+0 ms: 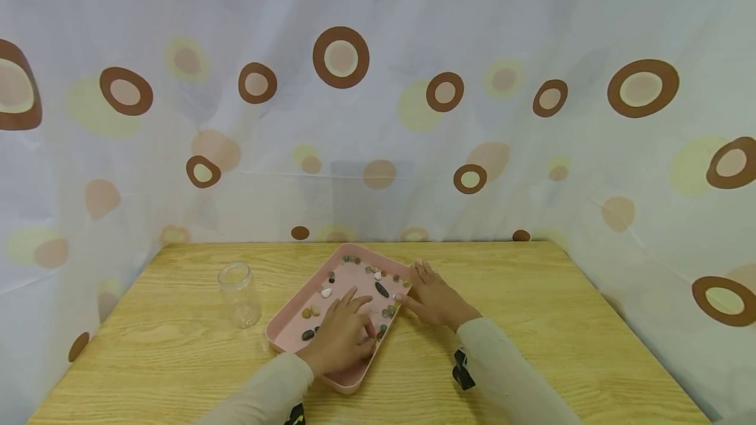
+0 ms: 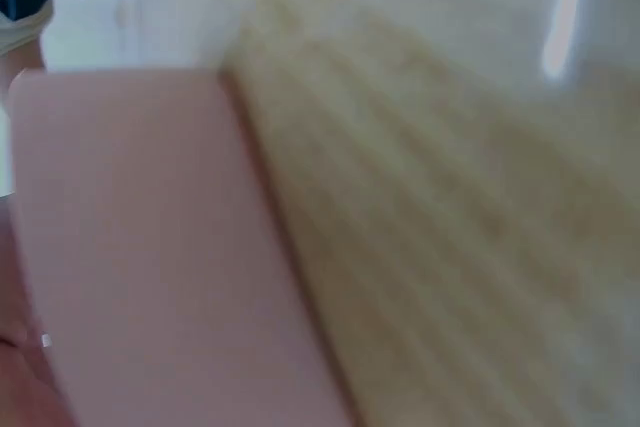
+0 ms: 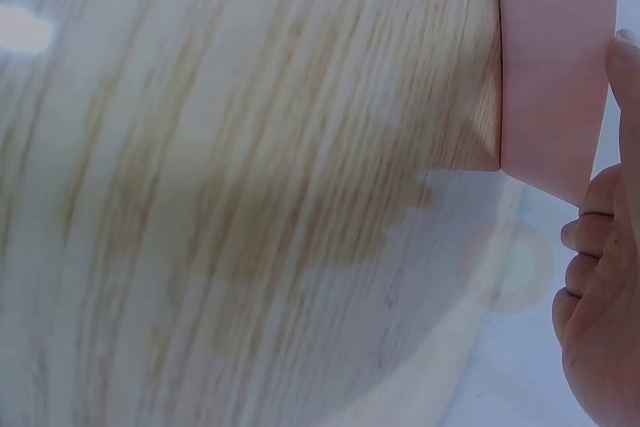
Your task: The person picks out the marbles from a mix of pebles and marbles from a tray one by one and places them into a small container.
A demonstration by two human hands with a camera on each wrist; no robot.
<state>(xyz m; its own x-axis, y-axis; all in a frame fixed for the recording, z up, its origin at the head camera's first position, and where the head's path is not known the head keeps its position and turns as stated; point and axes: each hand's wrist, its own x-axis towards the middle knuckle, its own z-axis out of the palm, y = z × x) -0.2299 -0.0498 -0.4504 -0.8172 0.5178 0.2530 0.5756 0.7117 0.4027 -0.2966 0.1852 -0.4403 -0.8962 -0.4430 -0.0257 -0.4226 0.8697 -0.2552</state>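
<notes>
A pink tray (image 1: 301, 294) lies slanted on the table, with many small coloured stones along its sides. My left hand (image 1: 339, 340) reaches over the tray's near part, two fingers stretched out, with index finger and thumb bent toward each other near small green and red stones (image 1: 382, 330); I cannot tell whether a stone is between them. At the tray's far right corner, my right hand (image 1: 434, 297) holds the rim, thumb on the edge and other fingers bent at the corner. A long black stone (image 1: 382, 290) lies near its thumb. The left wrist view shows mostly the tray's outer wall (image 2: 170, 247).
A clear glass jar (image 1: 239, 297) stands upright on the wooden table (image 1: 502, 267), left of the tray. White and yellowish stones (image 1: 315, 311) lie in the tray beside the left hand. A white curtain (image 1: 378, 123) with brown circles hangs behind the table and along both sides.
</notes>
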